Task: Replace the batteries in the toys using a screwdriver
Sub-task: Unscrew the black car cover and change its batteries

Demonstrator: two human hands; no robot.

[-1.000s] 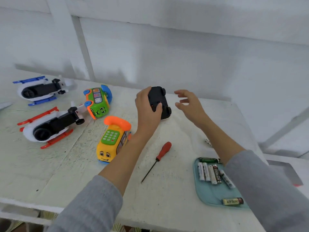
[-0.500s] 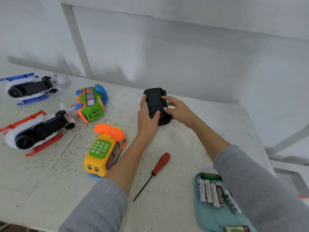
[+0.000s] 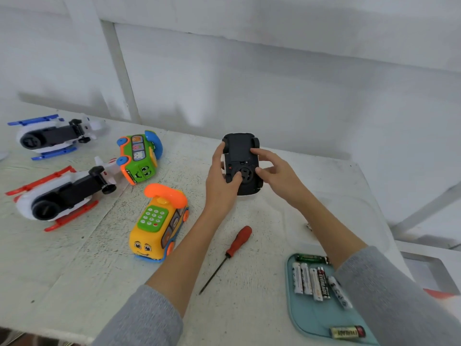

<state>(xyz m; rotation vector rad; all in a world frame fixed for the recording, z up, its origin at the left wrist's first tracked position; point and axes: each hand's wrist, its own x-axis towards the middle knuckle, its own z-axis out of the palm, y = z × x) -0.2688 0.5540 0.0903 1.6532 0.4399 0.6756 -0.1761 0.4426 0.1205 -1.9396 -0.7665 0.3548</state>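
A plain, makeshift work area is indicated, more a bare utility room or improvised bench than a furnished home or shop. A rough white-painted table (image 3: pixel 249 283), scuffed and speckled with dark marks, is set against a white-painted panelled wall (image 3: pixel 274 83) with a vertical batten at 11 o'clock. No furnishings or decoration can be seen on the wall. The surface is laid out as a small repair station: a red-handled screwdriver (image 3: pixel 228 254) lies at 6 o'clock, a teal tray (image 3: pixel 311 318) of loose batteries (image 3: pixel 314 280) at 5 o'clock, and several plastic toys are grouped from 9 to 10 o'clock. A white frame member is visible beyond the table edge at 3 o'clock.
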